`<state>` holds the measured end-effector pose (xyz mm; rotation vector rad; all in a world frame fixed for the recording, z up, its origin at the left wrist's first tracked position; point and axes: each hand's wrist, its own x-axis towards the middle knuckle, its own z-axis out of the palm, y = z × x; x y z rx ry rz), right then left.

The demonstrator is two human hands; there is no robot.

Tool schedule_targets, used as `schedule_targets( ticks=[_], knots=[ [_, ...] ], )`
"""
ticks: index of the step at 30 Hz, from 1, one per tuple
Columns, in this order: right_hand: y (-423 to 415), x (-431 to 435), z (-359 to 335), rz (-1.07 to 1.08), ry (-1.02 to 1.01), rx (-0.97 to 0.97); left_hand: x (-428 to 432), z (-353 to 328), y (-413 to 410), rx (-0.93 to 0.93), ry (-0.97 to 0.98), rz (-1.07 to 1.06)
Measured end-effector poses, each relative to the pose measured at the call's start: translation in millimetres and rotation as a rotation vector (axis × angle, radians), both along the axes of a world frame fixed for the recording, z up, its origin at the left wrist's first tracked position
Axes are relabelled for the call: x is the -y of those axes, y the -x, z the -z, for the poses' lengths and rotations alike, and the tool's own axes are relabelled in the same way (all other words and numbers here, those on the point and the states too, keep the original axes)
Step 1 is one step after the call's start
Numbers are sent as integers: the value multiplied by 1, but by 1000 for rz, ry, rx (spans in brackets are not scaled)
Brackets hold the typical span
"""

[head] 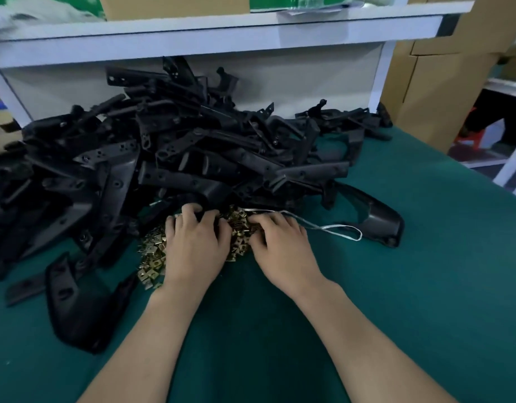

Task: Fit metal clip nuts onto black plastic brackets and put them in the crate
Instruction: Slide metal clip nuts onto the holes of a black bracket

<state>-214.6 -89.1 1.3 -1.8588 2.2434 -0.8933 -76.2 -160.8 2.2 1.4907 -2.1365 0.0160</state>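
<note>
From the head camera, a green counter (425,271) carries a large, loose heap of black plastic brackets (169,146), piled against the white frame of a shelf (221,27) at the back. At the near foot of that heap lies a smaller mound of brass-coloured metal clip nuts (152,257), touching the lowest brackets.

Both hands rest palm down on the mound, side by side and close together. The left hand (195,242) covers the middle of the nuts, its fingers bent and its fingertips up against the edge of a bracket at the base of the heap. The right hand (280,242) lies on the right part of the mound, fingers also bent down into the nuts. The fingertips of both are buried or blurred, so I cannot tell whether either hand pinches a nut or merely presses on the pile.

A thin white string (332,228) loops across the counter just beside the right hand. Beyond it a single curved bracket (378,216) lies on its own at the heap's right edge. Another curved bracket (76,309) lies near the left forearm, at the lower left.

A cardboard box (175,7) stands on the shelf, and tall cardboard cartons (425,82) stand to the right of the counter.
</note>
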Motion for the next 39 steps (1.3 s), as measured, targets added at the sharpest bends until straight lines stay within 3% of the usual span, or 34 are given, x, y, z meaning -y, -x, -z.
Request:
schedule_targets(
  ticks=[7,13,20,23,26,29,33,36,39],
  knots=[
    [-1,-2,-5,-58,12,119,5,1,-4,9,-86,117],
    [0,-4,-7,-72,39,216,-1,-5,-8,-277,-116,166],
    [1,-6,-8,-76,116,281,-22,-26,-12,-405,297,244],
    [1,-8,-10,-102,177,358,-25,-41,-21,-591,496,273],
    [-2,-10,-17,-166,255,522,-32,-58,-26,-939,507,279],
    [-3,-14,-27,-216,374,724,-36,-76,-29,-1341,339,384],
    [5,-22,-38,-272,425,920,-29,-82,-33,-1960,-269,529],
    [13,-24,-41,-365,274,960,-22,-73,-29,-2023,-526,410],
    [11,-24,-35,-355,117,906,-20,-60,-22,-1963,-584,287]
  ],
)
